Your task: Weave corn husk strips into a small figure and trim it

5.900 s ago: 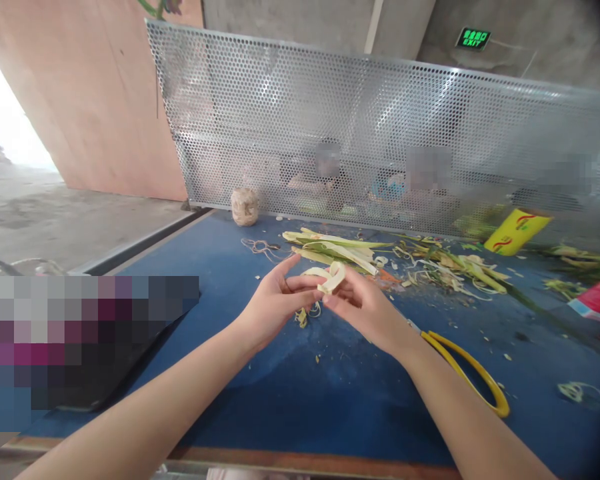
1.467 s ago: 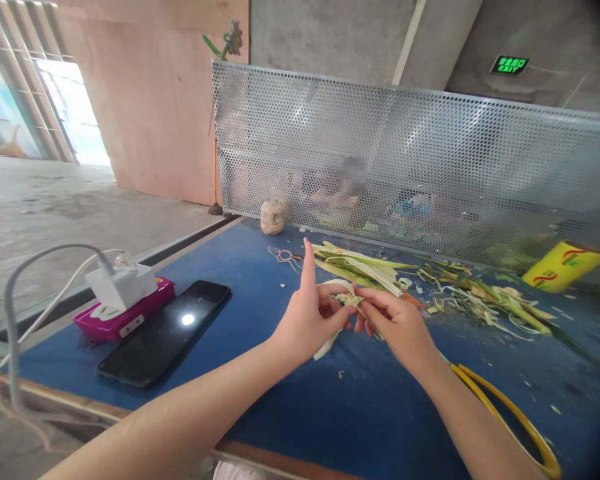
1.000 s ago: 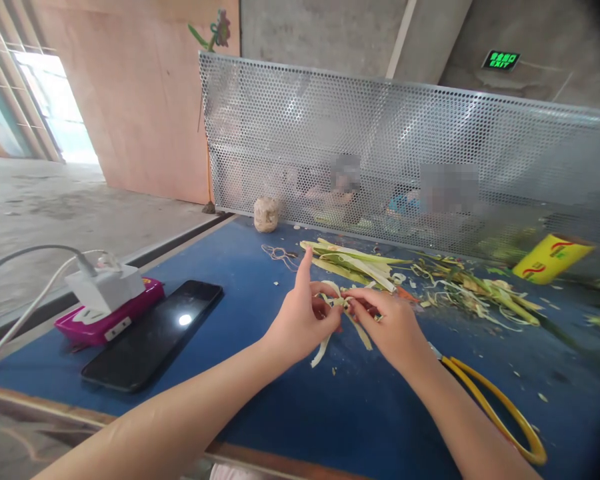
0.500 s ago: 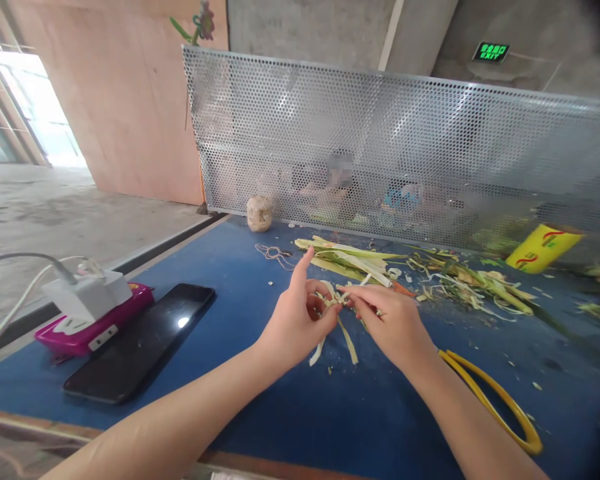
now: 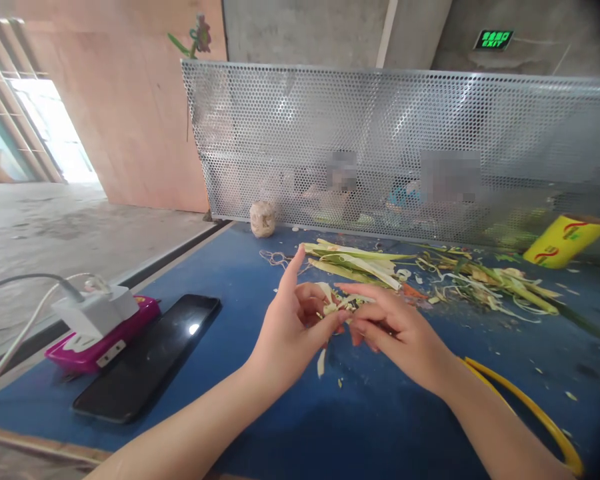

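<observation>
A small bunch of pale green plant strips (image 5: 332,308), knotted or woven together, is held between both hands above the blue table (image 5: 215,380). My left hand (image 5: 287,330) pinches it from the left, thumb and curled fingers closed, index finger pointing up. On the other side, my right hand (image 5: 403,330) has its fingertips pressed together at the strips' right end, index finger stretched across the top. One loose strip end (image 5: 321,363) hangs under my left thumb. Fingers hide much of the bunch. Just beyond lie long pale green leaves (image 5: 353,260).
Plant scraps (image 5: 480,287) litter the right side, near a yellow roll (image 5: 565,241) and yellow loop (image 5: 535,407). At left are a phone (image 5: 150,360) and magenta power strip (image 5: 87,360). String ball (image 5: 263,219) and perforated panel (image 5: 305,133) stand behind; people sit beyond.
My right hand's fingers have shifted and curled closer around the strips. Of the strips that hung below, only one short end now shows. The camera view has moved slightly.
</observation>
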Available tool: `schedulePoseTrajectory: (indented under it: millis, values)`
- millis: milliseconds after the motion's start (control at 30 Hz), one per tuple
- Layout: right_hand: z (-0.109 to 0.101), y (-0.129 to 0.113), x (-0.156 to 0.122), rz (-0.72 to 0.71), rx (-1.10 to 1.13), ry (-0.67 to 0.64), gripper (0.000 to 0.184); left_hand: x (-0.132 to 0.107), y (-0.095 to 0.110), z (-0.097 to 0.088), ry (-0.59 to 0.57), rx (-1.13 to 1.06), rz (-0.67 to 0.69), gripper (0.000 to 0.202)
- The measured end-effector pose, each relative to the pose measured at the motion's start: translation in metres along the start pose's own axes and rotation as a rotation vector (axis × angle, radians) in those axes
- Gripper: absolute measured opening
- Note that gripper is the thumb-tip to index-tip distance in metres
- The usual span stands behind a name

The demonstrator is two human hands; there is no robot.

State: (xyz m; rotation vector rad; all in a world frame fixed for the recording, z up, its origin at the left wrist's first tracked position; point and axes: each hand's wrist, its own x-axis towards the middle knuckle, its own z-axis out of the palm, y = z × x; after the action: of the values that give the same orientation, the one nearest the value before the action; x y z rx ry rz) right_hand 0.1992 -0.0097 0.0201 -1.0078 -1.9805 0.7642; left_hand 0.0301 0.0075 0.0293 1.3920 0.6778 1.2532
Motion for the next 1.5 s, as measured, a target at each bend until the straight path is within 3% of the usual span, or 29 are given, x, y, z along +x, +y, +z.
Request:
schedulePoseTrajectory:
  millis: [167, 500, 633, 733, 867, 1033, 1233, 1367, 1500]
  values:
    - [-0.006, -0.004, 0.0, -0.101, -0.056, 0.052, 0.045, 0.0, 0.009, -0.001, 0.015, 0.04, 0.002, 0.095]
    - [-0.01, -0.003, -0.002, -0.138, -0.019, 0.13, 0.052, 0.004, 0.018, -0.008, 0.019, -0.004, 0.003, 0.104]
    - [-0.008, -0.002, -0.002, -0.145, -0.063, 0.109, 0.05, 0.004, 0.015, -0.01, -0.088, -0.098, -0.031, 0.106]
    - [-0.006, -0.003, 0.0, -0.083, -0.116, 0.043, 0.043, 0.003, 0.013, -0.01, -0.177, -0.112, -0.07, 0.1]
    - [0.001, -0.003, 0.003, 0.019, 0.005, 0.066, 0.043, 0.001, 0.009, -0.008, -0.137, -0.037, -0.072, 0.106]
    - [0.013, -0.001, 0.007, 0.128, 0.206, 0.125, 0.057, 0.0, 0.009, -0.006, -0.14, 0.035, -0.091, 0.111]
    - [0.014, 0.0, 0.008, 0.227, 0.253, 0.097, 0.022, 0.0, 0.011, -0.005, -0.158, 0.036, -0.118, 0.111]
    - [0.01, -0.001, 0.009, 0.211, 0.366, -0.022, 0.016, -0.001, 0.011, -0.005, -0.202, 0.018, -0.135, 0.114]
    - [0.007, -0.001, 0.008, 0.136, 0.282, -0.015, 0.007, -0.002, 0.012, -0.005, -0.186, 0.052, -0.127, 0.114]
